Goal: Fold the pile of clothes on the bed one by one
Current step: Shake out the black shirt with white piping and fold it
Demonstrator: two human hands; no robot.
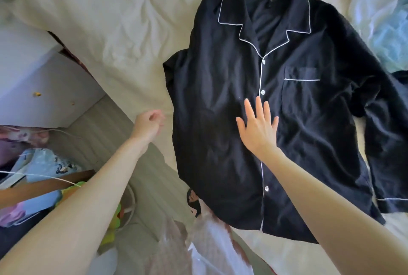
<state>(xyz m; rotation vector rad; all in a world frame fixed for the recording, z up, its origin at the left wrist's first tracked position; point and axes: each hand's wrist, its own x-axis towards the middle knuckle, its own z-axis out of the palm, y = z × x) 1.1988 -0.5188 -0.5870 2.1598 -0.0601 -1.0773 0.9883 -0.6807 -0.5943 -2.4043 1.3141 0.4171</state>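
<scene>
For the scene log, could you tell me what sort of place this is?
Most likely a home bedroom: a black pyjama shirt lies spread on a bed's rumpled white sheet, with household clutter on the floor beside it.

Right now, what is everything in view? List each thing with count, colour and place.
shirt: one, black with white piping, spread flat on the bed, buttoned front up
bed sheet: one, cream, wrinkled, under the shirt
cabinet: one, white, left of the bed
plastic bags: pale blue and white, number unclear, right edge
clutter: mixed colours, floor at lower left
left hand: loosely curled, holding nothing, beside the shirt
right hand: fingers straight, flat on the shirt front
</scene>
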